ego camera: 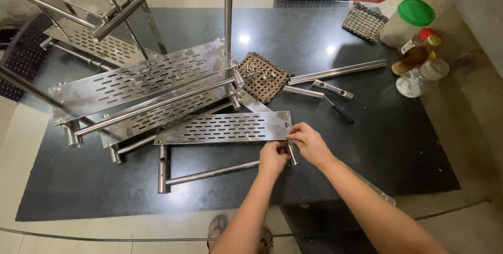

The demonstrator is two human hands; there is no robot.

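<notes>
A slotted steel shelf plate lies flat on the dark table, with a thin rail and a short leg tube in front of it. At the plate's near right corner stands a short steel tube. My left hand pinches the joint just left of that tube, fingers closed on it. From the right, my right hand grips the plate's corner and the tube top with its fingertips.
Larger slotted shelves with rails lie at the left, an upright pole behind. A woven mat with screws, loose tubes and a screwdriver sit mid-table. Jars stand at the far right. My sandalled foot shows through the glass.
</notes>
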